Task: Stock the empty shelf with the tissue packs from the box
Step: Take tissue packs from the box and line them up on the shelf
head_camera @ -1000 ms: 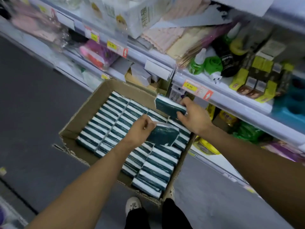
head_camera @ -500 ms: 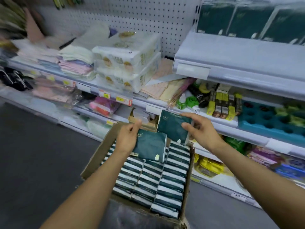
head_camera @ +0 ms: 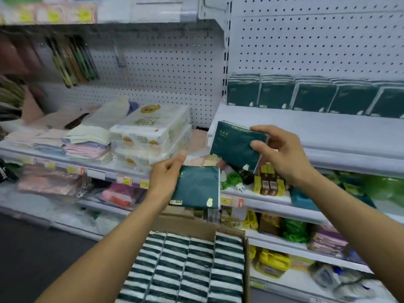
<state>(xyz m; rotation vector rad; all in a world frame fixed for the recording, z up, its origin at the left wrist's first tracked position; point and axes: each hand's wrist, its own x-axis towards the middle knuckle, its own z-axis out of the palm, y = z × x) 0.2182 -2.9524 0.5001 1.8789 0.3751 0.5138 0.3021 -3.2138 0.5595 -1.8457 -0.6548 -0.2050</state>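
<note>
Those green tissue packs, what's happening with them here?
A person is stocking a store shelf. The left hand grips one dark green tissue pack, and the right hand holds a second pack, tilted, just in front of the white shelf. A row of the same packs already stands at the back of that shelf, with bare space in front. Below, the cardboard box is nearly full of packs.
</note>
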